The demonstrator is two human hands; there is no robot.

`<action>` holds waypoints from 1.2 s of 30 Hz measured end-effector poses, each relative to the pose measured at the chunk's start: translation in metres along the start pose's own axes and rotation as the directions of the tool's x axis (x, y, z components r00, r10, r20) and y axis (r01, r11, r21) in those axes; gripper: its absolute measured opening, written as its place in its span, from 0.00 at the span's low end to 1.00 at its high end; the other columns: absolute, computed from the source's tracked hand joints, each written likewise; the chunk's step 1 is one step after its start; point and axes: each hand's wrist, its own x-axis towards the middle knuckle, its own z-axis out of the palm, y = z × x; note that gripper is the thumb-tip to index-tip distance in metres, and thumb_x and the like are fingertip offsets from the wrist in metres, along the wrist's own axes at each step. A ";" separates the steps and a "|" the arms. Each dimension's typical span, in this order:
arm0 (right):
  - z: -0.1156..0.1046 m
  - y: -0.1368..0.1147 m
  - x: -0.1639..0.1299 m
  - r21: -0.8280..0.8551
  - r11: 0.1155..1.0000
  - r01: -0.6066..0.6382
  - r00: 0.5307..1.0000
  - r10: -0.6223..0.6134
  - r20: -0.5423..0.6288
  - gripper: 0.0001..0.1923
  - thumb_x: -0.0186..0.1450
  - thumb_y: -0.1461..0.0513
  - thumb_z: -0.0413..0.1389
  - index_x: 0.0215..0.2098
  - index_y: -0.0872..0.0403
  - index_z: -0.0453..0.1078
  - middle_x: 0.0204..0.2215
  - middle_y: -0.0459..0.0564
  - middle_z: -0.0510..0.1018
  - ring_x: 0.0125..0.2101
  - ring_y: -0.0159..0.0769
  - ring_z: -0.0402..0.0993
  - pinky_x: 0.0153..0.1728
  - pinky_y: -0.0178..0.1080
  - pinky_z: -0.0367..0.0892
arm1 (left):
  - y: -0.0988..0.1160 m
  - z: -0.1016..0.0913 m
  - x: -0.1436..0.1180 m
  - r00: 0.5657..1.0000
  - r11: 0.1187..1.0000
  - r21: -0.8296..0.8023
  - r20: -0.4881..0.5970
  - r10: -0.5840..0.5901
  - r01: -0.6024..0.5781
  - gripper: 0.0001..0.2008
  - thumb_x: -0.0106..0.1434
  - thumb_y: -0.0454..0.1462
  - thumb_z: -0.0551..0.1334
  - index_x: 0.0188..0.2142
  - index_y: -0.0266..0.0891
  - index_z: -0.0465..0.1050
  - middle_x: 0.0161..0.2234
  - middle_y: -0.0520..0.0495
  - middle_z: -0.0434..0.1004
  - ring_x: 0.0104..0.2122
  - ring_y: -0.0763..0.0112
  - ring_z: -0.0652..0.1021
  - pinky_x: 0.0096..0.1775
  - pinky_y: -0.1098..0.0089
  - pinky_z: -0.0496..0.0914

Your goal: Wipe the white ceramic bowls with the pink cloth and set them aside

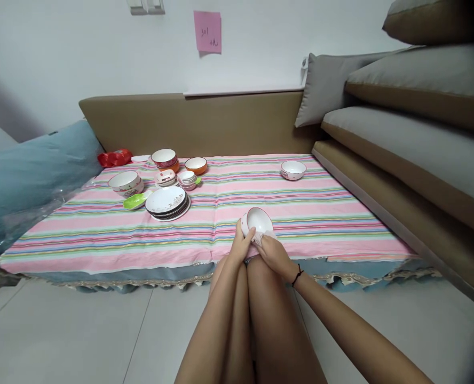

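Tilted above my knees is a white bowl (260,220) with a thin dark red rim, its inside facing me. My left hand (242,241) is closed on its left side, the thumb at the near rim. In my right hand (275,255) a thin white cloth or tissue (258,238) is bunched, pressed against the bowl's near right edge. The right fingertips are partly hidden by the cloth. Another white bowl (293,169) with a red rim and printed flowers stands upright by itself, farther back to the right.
On the striped cloth (237,186) at left stand stacked plates (166,201), a green leaf-shaped dish (136,201), patterned bowls (125,182), small dishes (187,177), an orange bowl (196,165) and more stacked bowls (164,158). Piled cushions (405,133) bound the right; a blue cushion (40,170) bounds the left.
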 end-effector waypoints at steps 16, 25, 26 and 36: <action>0.010 -0.019 0.007 -0.143 0.989 0.038 0.997 -0.027 0.077 0.15 0.68 0.69 0.42 0.36 0.60 0.72 0.33 0.56 0.80 0.32 0.36 0.75 0.37 0.38 0.69 | -0.009 -0.006 -0.004 0.993 0.999 -0.037 -0.122 0.003 -0.008 0.24 0.67 0.49 0.48 0.58 0.40 0.58 0.59 0.40 0.61 0.59 0.64 0.63 0.60 0.63 0.56; 0.001 0.016 -0.012 -0.189 0.971 0.146 0.989 -0.141 0.041 0.19 0.63 0.73 0.47 0.51 0.64 0.69 0.52 0.63 0.73 0.54 0.45 0.68 0.59 0.50 0.59 | -0.014 -0.007 0.002 0.992 0.997 -0.062 -0.117 -0.054 0.047 0.25 0.65 0.50 0.50 0.57 0.39 0.61 0.60 0.40 0.62 0.61 0.62 0.62 0.61 0.61 0.55; 0.004 0.011 -0.010 -0.187 0.975 0.118 0.993 -0.114 0.031 0.20 0.63 0.73 0.47 0.52 0.65 0.68 0.52 0.64 0.73 0.54 0.46 0.68 0.58 0.51 0.60 | -0.015 -0.005 0.001 0.987 0.995 -0.066 -0.140 -0.084 0.076 0.26 0.65 0.50 0.50 0.58 0.39 0.59 0.61 0.40 0.60 0.61 0.62 0.61 0.61 0.61 0.55; 0.005 -0.005 -0.009 -0.118 0.967 0.226 0.974 -0.221 0.055 0.19 0.65 0.71 0.46 0.52 0.64 0.68 0.52 0.62 0.73 0.53 0.44 0.69 0.56 0.48 0.63 | -0.011 -0.013 0.001 0.990 0.998 -0.038 -0.131 0.045 -0.050 0.22 0.66 0.48 0.48 0.53 0.39 0.64 0.56 0.41 0.67 0.58 0.65 0.66 0.60 0.63 0.55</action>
